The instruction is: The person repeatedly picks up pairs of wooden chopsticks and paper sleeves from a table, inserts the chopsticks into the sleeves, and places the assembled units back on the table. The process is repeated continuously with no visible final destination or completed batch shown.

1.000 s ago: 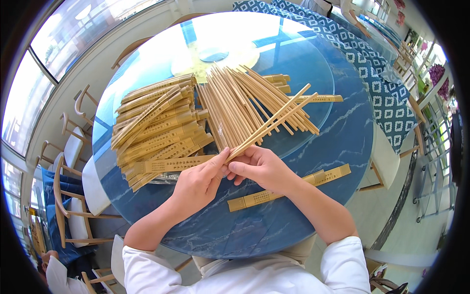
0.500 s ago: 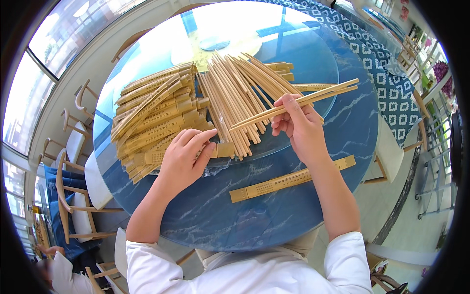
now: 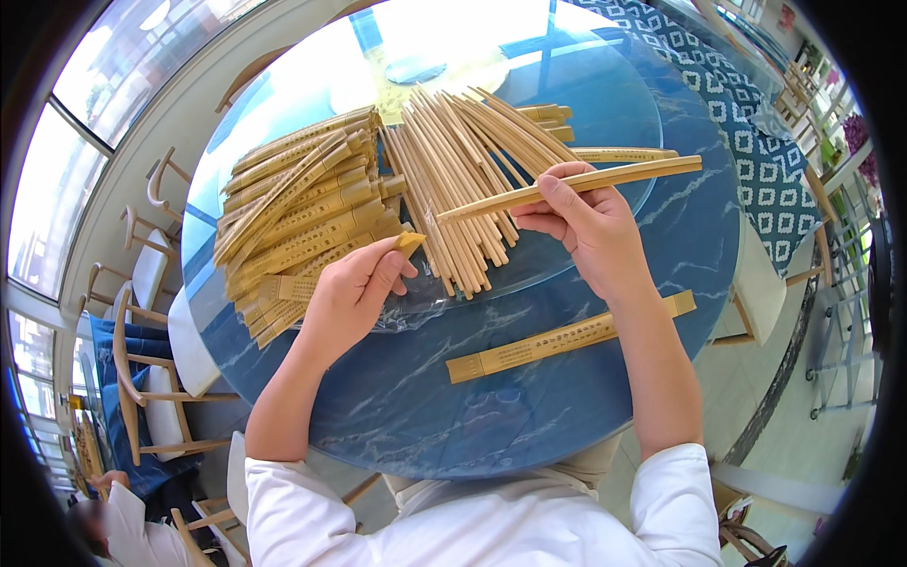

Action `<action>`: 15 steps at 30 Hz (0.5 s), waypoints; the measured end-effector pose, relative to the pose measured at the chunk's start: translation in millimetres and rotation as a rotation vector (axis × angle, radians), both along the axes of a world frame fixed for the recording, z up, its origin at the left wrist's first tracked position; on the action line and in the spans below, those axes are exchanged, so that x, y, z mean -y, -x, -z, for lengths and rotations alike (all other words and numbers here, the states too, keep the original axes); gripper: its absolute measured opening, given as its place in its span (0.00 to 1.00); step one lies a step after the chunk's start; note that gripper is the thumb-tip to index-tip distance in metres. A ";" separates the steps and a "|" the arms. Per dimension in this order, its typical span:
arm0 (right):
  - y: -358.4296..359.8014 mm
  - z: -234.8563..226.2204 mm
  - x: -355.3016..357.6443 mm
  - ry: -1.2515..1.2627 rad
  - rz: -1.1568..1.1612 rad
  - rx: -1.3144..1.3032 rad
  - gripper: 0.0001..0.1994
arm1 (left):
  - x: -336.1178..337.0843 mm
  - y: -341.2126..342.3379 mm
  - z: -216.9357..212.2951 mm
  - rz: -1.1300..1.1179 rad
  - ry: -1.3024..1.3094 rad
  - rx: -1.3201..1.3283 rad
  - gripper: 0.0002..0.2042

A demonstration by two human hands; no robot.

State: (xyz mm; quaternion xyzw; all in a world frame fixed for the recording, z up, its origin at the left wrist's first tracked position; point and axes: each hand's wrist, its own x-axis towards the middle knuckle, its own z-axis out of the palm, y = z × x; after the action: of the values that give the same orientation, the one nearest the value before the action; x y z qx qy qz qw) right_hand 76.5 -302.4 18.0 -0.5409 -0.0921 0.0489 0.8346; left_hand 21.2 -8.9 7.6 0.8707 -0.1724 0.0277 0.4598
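Note:
My left hand [image 3: 351, 291] pinches a tan paper chopstick sleeve [image 3: 409, 242] between thumb and fingers, with its end tilted up and looking slightly parted. The rest of this sleeve is partly hidden by the hand. In my right hand [image 3: 588, 227], a pair of wooden chopsticks [image 3: 652, 171] lies side by side, held slantwise above the loose chopsticks [image 3: 453, 189] with the tips toward my left hand. Left of those is a heap of similar sleeves [image 3: 302, 213]. One separate sleeve [image 3: 548, 343] lies near me, partly behind my right forearm.
Everything rests on a round blue marbled table [image 3: 406, 416] with a glass turntable [image 3: 624, 104]. Clear plastic film [image 3: 411, 315] lies by the loose chopsticks. More sleeves [image 3: 624, 154] lie behind my right hand. Wooden chairs [image 3: 156, 378] stand at the left, and another person [image 3: 132, 520] is at the lower left.
My left hand has gone from resting on a sleeve to pinching it with its end raised. The two chopsticks in my right hand have come closer together.

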 end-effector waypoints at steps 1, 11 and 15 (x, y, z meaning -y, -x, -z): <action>1.0 -0.7 -0.9 -0.029 -0.015 0.001 0.10 | -0.1 1.3 -1.7 -0.025 0.081 -0.088 0.14; 9.3 2.2 -1.8 -0.021 -0.166 0.048 0.10 | -8.7 2.8 -11.9 0.131 0.350 -0.470 0.14; 8.5 7.8 -2.7 -0.068 -0.188 0.090 0.09 | -10.7 2.5 -9.7 0.187 0.335 -0.499 0.14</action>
State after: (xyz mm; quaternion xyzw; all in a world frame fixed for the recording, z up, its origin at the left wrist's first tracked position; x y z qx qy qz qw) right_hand 68.0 -299.7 10.2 -0.5031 -0.1816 0.0994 0.8391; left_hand 18.6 1.8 17.3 0.7430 -0.1268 -0.2012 0.6256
